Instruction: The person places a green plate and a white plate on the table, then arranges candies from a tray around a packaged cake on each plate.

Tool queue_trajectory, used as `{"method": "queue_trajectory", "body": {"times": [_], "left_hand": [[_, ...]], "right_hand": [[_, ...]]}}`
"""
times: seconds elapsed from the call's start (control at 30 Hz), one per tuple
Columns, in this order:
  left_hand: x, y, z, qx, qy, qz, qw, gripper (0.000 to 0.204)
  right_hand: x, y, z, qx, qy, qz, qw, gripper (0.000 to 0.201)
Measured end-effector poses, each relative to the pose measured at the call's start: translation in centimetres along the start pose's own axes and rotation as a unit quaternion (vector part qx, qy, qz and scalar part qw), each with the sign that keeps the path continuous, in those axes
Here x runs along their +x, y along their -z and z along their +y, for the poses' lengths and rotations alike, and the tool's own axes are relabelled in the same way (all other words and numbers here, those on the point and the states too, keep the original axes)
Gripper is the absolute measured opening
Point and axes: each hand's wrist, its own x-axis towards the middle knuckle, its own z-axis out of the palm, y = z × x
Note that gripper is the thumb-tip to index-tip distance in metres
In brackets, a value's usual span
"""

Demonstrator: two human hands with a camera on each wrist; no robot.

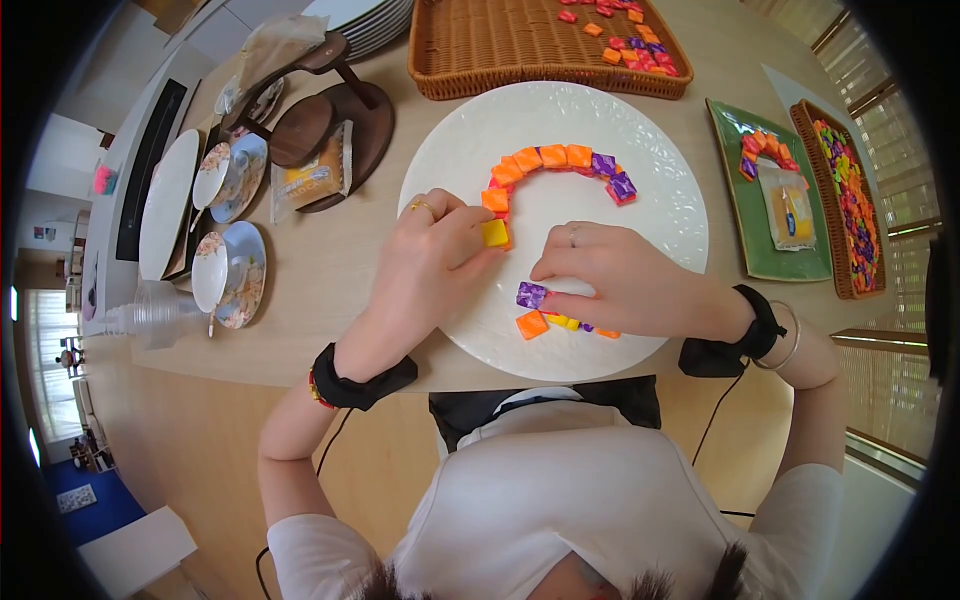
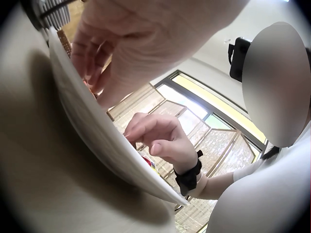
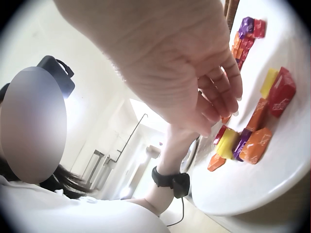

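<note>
On the white plate (image 1: 640, 130), wrapped candies form a curved row, with orange candies (image 1: 553, 156) along the top and purple ones (image 1: 622, 187) at its right end. The left hand (image 1: 430, 255) pinches a yellow candy (image 1: 495, 234) between thumb and fingers at the row's left end. Nearer the body, the right hand (image 1: 625, 280) has thumb and forefinger on a purple candy (image 1: 531, 294). An orange candy (image 1: 532, 325) lies just below it. Under the right palm are more candies, including a yellow candy (image 3: 227, 144) and a red candy (image 3: 282, 92), partly hidden in the head view.
A wicker tray (image 1: 550, 84) with loose candies stands behind the plate. To the right are a green tray (image 1: 800, 262) and a candy-filled basket (image 1: 846, 285). At left stand a dark wooden stand (image 1: 372, 125), cups on saucers (image 1: 243, 300) and clear plastic cups (image 1: 157, 315).
</note>
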Motion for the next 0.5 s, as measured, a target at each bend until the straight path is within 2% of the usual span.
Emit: {"method": "queue_trajectory", "body": {"times": [0.07,0.13,0.17,0.23,0.37,0.4,0.47,0.5], "left_hand": [[-0.4,0.6,0.7,-0.007,0.009,0.004,1.000,0.021],[-1.2,1.5,1.8,-0.016,-0.002,-0.064,0.998,0.021],[-1.6,1.7,2.2,-0.015,-0.001,-0.063,0.998,0.021],[-2.4,1.5,3.3,-0.034,-0.016,-0.133,0.990,0.023],[-3.7,0.1,3.2,-0.014,-0.047,-0.133,0.990,0.026],[-3.7,0.0,3.2,-0.014,-0.047,-0.133,0.990,0.026],[-3.7,-0.1,3.4,-0.020,-0.057,-0.129,0.990,0.027],[-3.7,-0.2,3.5,-0.021,-0.057,-0.129,0.990,0.027]], "right_hand": [[0.7,-0.3,-0.3,-0.075,-0.031,-0.044,0.996,0.021],[1.5,-0.7,-0.7,-0.096,-0.052,-0.065,0.992,0.021],[1.8,-0.8,-0.8,-0.116,-0.072,-0.087,0.987,0.021],[2.4,-0.9,-0.6,-0.106,-0.090,-0.101,0.985,0.019],[2.9,-0.3,-0.6,-0.047,-0.134,-0.128,0.982,0.017],[2.9,-0.4,-0.5,-0.047,-0.135,-0.128,0.981,0.017],[2.6,-1.0,-0.2,-0.092,-0.068,-0.008,0.993,0.016],[2.5,-1.1,0.1,-0.092,-0.069,-0.009,0.993,0.016]]}}
